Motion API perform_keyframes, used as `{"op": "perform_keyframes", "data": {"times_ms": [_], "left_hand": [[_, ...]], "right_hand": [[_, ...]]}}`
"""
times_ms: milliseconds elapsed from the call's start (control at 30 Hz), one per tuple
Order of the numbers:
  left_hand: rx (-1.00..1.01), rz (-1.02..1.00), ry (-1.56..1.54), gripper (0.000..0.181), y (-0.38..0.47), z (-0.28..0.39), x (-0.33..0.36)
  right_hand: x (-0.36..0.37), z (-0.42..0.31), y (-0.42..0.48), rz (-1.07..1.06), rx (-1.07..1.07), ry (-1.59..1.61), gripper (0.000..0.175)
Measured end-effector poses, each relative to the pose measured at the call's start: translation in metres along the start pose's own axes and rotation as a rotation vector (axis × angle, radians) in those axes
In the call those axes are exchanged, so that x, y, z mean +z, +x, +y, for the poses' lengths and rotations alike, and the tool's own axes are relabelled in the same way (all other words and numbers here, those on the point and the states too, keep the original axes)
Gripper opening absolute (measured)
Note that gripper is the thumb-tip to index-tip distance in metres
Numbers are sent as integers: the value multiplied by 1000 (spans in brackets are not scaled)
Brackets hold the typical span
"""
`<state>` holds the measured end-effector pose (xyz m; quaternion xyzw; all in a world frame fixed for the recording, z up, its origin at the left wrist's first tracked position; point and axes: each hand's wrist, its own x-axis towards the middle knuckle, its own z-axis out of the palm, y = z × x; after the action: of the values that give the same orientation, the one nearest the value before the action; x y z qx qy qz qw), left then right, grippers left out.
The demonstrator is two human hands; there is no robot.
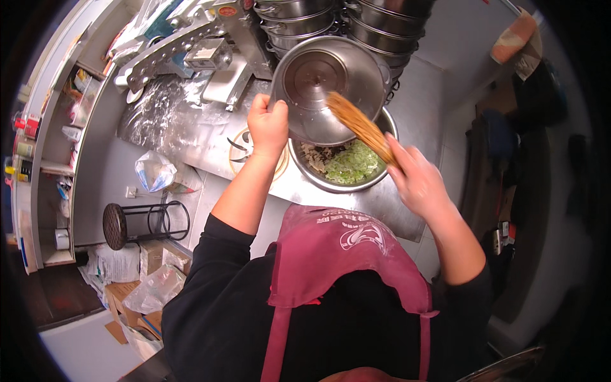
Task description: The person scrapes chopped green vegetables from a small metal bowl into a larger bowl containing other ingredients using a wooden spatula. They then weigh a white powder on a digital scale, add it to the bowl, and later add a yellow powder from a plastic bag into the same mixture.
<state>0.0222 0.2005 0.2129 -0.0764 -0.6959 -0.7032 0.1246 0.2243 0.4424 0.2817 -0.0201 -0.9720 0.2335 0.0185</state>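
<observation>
My left hand [268, 125] grips the rim of a steel bowl [355, 67] and holds it tipped above a larger steel basin. In my right hand [417, 179], slightly blurred, is a bundle of thin wooden sticks [360, 126], its far end over the tilted bowl. The bowl's inside shows only small residue. Beneath it, the large basin [341, 187] rests on the metal worktop and holds chopped green vegetable [353, 164] beside a brownish crumbly food [317, 157]. The tilted bowl hides the basin's far part.
Stacked steel steamer pots [298, 21] stand at the back. A floury machine [210, 57] is at the back left. A round board [237, 164] with dark curved pieces lies left of the basin. A stool [114, 227] and shelves [71, 167] are at the left.
</observation>
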Motion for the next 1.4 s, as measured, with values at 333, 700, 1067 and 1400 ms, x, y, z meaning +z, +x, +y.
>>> {"op": "perform_keyframes", "data": {"times_ms": [333, 700, 1067, 1400], "left_hand": [[309, -136, 3, 16, -18, -1, 36], [772, -213, 193, 18, -9, -9, 58], [606, 369, 387, 16, 3, -8, -72], [-234, 970, 227, 10, -44, 42, -270]], "right_hand": [[-2, 1, 90, -282, -45, -421, 51], [-38, 71, 48, -334, -134, -519, 45], [35, 138, -29, -38, 81, 46, 50], [83, 78, -51, -251, 316, 1622, 58]]}}
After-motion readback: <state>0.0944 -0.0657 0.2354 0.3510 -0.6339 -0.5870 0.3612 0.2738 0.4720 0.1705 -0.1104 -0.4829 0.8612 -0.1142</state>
